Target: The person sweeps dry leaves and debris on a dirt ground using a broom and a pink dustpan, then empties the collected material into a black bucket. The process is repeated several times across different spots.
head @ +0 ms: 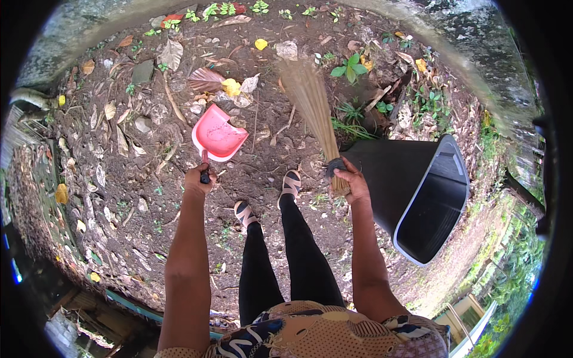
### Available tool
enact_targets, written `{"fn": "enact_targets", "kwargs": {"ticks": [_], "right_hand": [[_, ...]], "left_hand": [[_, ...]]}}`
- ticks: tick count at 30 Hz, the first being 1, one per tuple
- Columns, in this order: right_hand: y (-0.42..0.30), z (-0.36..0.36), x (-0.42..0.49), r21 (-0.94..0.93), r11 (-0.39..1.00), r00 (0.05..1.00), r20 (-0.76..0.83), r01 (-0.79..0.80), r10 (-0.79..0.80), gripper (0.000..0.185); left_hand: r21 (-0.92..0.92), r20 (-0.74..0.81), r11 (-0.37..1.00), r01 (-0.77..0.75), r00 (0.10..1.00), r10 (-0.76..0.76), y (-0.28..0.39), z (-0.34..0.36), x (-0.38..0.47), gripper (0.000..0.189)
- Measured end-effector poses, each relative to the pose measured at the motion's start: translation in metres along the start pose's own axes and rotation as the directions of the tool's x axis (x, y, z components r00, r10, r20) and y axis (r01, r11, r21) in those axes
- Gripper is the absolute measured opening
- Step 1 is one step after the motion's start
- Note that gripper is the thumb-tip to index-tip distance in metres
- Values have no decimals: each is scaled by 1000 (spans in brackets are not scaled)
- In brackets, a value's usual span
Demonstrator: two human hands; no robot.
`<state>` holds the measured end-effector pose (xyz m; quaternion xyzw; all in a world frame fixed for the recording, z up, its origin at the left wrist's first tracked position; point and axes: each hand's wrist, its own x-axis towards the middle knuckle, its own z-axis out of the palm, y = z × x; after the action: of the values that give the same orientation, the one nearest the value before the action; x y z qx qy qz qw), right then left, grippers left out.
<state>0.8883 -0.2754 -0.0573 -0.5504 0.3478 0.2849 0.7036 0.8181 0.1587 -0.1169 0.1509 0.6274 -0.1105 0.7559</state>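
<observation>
My left hand [200, 179] grips the dark handle of a red plastic dustpan [219, 134], whose front edge has a broken notch. The pan is over the soil and points away from me. In my right hand [353, 181] is a stick broom [315, 107], held at its dark-bound upper end. Its bristles fan out away from me and blur at the tips, near a pale dry leaf [287, 50]. A brown leaf [206, 80] and a yellow leaf [231, 87] lie just beyond the dustpan.
A large black plastic bin [389, 174] lies on its side at my right, its mouth facing right. A concrete wall [483, 49] curves along the far side. Small green plants [350, 69], a flat stone [143, 71] and scattered dry leaves cover parts of the soil.
</observation>
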Motion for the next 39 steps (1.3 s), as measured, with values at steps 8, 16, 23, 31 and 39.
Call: {"fn": "enact_targets", "kwargs": {"ticks": [8,16,23,31,39], "right_hand": [[4,13,51,159,976,982,-99,-146,163,40],[-7,-29,27,80,997,988,-157,23,-10,58],[-14,-4,94,-46,994,984,-152,-101,93,55],[-19,-36,20,121,992,984,-177,17,5,53],[-6,17,70,-183,982,999,-9,37,-39,50]], "left_hand": [[-3,-20,1000,-30,999,30,-8,1,11,5],[26,-41,1000,-4,999,5,-9,6,10,5],[16,-39,999,-33,999,34,-9,9,6,5],[-24,-20,1000,-12,1000,12,6,25,18,4],[-31,7,999,36,999,-36,-3,24,33,4]]}}
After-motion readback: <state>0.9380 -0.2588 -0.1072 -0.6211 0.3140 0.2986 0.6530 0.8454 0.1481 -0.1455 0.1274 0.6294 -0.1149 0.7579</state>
